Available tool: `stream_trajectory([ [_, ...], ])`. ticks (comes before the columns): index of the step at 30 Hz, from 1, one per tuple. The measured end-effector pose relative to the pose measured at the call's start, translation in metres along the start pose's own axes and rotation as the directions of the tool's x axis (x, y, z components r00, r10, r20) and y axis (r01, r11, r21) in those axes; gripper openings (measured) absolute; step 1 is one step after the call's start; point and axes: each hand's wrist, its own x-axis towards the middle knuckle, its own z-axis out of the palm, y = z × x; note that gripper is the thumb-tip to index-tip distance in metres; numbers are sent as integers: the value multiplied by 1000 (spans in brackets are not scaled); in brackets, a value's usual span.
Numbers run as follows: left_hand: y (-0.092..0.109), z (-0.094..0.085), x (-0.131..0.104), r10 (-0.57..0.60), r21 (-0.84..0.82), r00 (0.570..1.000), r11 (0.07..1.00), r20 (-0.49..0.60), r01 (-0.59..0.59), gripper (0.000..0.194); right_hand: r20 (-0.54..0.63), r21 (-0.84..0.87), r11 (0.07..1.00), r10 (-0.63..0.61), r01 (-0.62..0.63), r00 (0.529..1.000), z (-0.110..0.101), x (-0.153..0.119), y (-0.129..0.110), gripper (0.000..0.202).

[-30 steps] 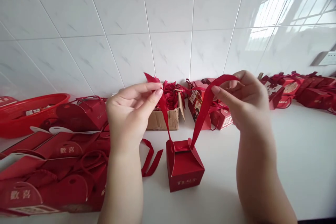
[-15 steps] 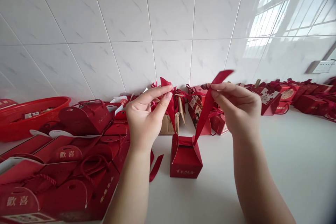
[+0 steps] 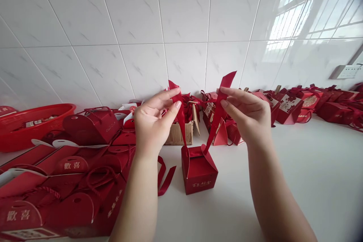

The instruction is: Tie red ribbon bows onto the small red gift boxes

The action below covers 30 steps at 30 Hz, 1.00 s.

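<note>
A small red gift box (image 3: 200, 174) with pale lettering on its front stands upright on the white table, its flaps folded up to the top. A red ribbon (image 3: 214, 126) runs through the top, with an end rising on either side. My left hand (image 3: 157, 119) pinches the left end between thumb and fingers. The right end is pinched in my right hand (image 3: 246, 111), its tip sticking up above the fingers. Both ends are pulled up taut over the box. A loose red ribbon (image 3: 167, 181) lies to the left of the box, partly hidden by my left forearm.
Many red boxes (image 3: 75, 196) with cord handles are packed together at the left. Behind them sits a red plastic basin (image 3: 61, 110). A cardboard box (image 3: 178, 134) holding red ribbons stands at the back. More red gift boxes (image 3: 289, 107) line the tiled wall at right.
Both hands have shifted slightly left and up with the ribbon ends, the right hand moving further. The small gift box has turned a little and moved slightly left.
</note>
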Motion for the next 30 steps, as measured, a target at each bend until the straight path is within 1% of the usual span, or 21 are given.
stream_trajectory([
  [6,2,-5,2,7,18,1000,1000,-15,-6,33,41,64,998,6,-8,999,2,1,1,22],
  [10,3,-6,2,2,45,999,999,40,-3,36,23,59,998,-5,4,1000,3,-1,-1,23],
  [13,3,-5,1,25,60,998,998,63,-29,38,21,59,998,-15,13,1000,3,-2,-2,25],
  [19,1,2,-1,62,62,996,996,63,-66,40,45,83,996,-24,20,999,3,-2,0,29],
  [21,2,5,-2,102,50,994,993,35,-104,35,53,86,996,-21,17,998,4,-2,0,29],
  [23,2,7,-3,156,52,988,986,-2,-156,23,55,80,997,-17,12,998,4,-2,-1,29],
  [25,3,9,-4,177,64,984,982,-11,-176,17,56,79,997,-22,18,998,4,-2,-1,28],
  [30,4,8,-6,123,72,991,989,53,-126,30,55,82,996,-34,30,998,4,-3,-3,28],
])
